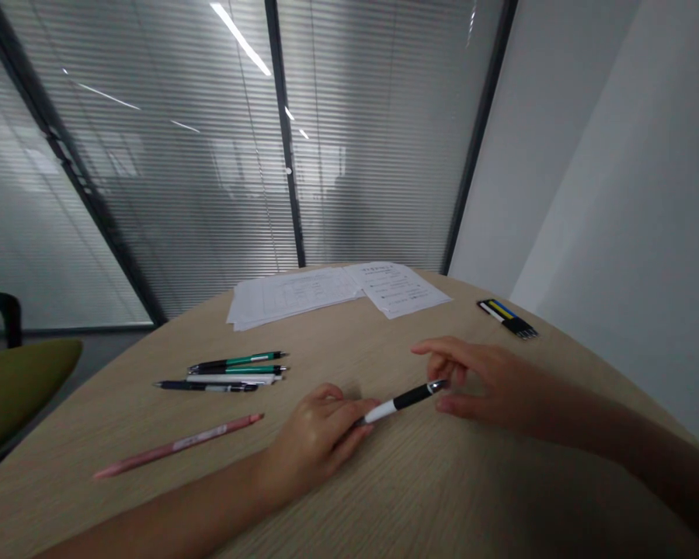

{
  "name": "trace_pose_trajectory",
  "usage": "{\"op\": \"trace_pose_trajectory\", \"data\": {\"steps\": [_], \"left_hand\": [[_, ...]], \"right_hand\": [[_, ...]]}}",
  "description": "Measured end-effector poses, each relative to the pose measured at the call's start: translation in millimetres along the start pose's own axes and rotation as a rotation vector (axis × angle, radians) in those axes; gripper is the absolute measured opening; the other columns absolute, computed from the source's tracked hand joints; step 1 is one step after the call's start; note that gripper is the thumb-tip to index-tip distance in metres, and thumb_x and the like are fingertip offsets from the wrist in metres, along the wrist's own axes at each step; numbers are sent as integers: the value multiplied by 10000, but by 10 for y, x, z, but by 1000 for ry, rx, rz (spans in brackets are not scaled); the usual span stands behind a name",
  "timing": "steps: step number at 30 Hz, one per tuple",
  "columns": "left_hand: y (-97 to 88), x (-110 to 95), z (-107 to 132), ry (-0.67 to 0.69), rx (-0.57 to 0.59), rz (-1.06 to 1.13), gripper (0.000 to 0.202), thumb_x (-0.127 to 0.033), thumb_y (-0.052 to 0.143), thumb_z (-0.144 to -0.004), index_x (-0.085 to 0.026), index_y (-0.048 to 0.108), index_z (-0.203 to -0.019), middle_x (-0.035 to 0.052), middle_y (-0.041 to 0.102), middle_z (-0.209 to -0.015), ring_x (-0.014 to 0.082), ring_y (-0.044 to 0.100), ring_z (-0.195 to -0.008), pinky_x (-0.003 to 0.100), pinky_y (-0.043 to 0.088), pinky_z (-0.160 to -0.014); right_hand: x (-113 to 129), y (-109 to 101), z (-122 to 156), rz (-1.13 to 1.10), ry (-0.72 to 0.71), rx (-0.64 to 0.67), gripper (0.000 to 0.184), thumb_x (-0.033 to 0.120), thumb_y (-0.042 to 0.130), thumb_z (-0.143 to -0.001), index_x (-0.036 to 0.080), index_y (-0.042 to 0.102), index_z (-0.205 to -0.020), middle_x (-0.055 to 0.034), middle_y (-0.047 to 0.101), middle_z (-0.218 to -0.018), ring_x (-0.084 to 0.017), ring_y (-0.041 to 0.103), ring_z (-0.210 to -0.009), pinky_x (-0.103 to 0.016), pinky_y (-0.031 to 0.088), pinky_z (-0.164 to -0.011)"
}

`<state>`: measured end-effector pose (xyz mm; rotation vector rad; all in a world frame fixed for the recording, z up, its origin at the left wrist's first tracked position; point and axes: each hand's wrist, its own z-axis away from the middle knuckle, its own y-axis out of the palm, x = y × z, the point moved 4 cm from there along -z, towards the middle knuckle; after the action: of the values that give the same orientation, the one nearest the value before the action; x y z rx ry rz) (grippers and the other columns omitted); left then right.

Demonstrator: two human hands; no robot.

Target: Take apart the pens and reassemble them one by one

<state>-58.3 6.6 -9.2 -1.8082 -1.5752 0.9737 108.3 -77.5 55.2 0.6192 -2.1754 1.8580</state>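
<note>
A pen [405,398] with a white barrel and a black grip is pinched at its left end by my left hand [332,431], which rests low over the table. The pen points right and slightly away from me, its silver tip by the fingers of my right hand [478,376]. That hand is open, with the index finger stretched out and the thumb apart below it. Whether a curled finger touches the tip, I cannot tell. To the left of my left hand lies a pink pen [180,444].
Several pens [236,370], green, white and black, lie side by side at the left of the wooden table [320,349]. Printed sheets [303,293] spread along the far edge. A flat black case with coloured strips [506,318] sits at right. A green chair [29,380] stands left.
</note>
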Motion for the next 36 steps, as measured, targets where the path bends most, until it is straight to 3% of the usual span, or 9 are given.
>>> {"op": "trace_pose_trajectory", "data": {"steps": [5, 10, 16, 18, 21, 23, 27, 30, 36], "left_hand": [[-7, -5, 8, 6, -6, 6, 226, -130, 435, -837, -159, 481, -1056, 41, 669, -786, 134, 612, -620, 305, 443, -654], [-21, -9, 2, 5, -8, 4, 224, -136, 428, -838, -159, 494, -1051, 38, 669, -771, 139, 614, -625, 303, 448, -646], [1, -7, 15, 21, -3, -18, 233, -149, 425, -845, -169, 488, -1068, 31, 670, -755, 133, 611, -592, 310, 446, -652], [-2, -7, 14, 16, -7, -24, 227, -150, 416, -847, -162, 494, -1060, 34, 670, -751, 134, 609, -593, 306, 448, -647], [-13, -7, 2, 7, -12, -23, 215, -149, 407, -848, -145, 499, -1042, 45, 669, -757, 141, 605, -601, 308, 450, -635], [-16, -2, -6, -7, -11, -19, 212, -147, 405, -847, -141, 499, -1038, 50, 667, -771, 145, 602, -610, 309, 450, -635], [-9, -7, -11, -2, -3, -6, 216, -149, 402, -848, -145, 502, -1040, 42, 661, -745, 138, 601, -598, 300, 450, -638], [-5, -12, -8, 1, -1, -16, 216, -161, 400, -853, -148, 509, -1039, 38, 659, -714, 137, 603, -593, 294, 451, -633], [-7, -23, -4, 30, -10, -26, 221, -158, 404, -852, -153, 503, -1050, 43, 663, -727, 143, 600, -596, 309, 458, -631]], "right_hand": [[66, -63, 0, 27, -50, 3, 159, 100, 493, -728, 176, 573, -843, -10, 611, -777, -113, 547, -673, -234, 421, -629], [100, -47, 3, 126, -84, -6, 82, 159, 508, -760, 168, 589, -763, -2, 608, -687, -115, 555, -639, -221, 396, -578], [86, 43, 2, 437, -113, -3, 338, 269, 399, -835, 151, 566, -566, -24, 575, -523, -135, 527, -495, -243, 327, -471], [68, 32, 13, 446, -121, -6, 341, 292, 387, -840, 156, 584, -597, -30, 593, -547, -141, 539, -508, -250, 335, -481], [47, -28, 32, 306, -121, -14, 169, 272, 481, -790, 187, 605, -869, -21, 648, -723, -136, 572, -609, -239, 384, -545], [42, -60, 38, 233, -107, -10, 234, 208, 521, -753, 209, 565, -983, -11, 653, -807, -127, 578, -647, -233, 403, -580], [56, -48, 31, 227, -80, 23, 168, 123, 461, -769, 206, 595, -827, 6, 641, -713, -122, 577, -637, -225, 400, -576], [68, -14, 18, 282, -99, 16, 137, 174, 462, -789, 197, 596, -774, 7, 630, -655, -124, 572, -605, -220, 378, -539], [46, 31, 21, 436, -166, 20, 302, 257, 376, -842, 179, 596, -650, -19, 629, -590, -139, 566, -531, -244, 342, -500]]}}
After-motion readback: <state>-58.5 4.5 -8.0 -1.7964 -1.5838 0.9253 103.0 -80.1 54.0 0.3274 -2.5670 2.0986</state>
